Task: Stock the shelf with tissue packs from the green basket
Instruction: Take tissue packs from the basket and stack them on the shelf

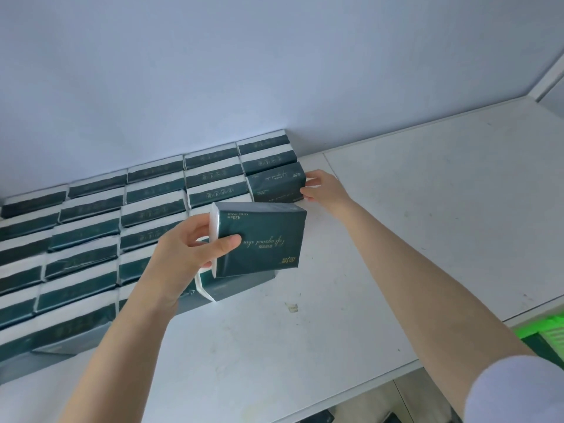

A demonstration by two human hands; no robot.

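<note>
The left hand fingers clamp a tissue pack just before the row's open end, where the right hand fingers steady the last pack.

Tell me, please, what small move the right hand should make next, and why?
Probably the right hand should tip its pack upright and press it against the row. That pack still shows its broad printed face, while the shelved packs stand on edge. The left hand already holds another pack, waiting.
</note>
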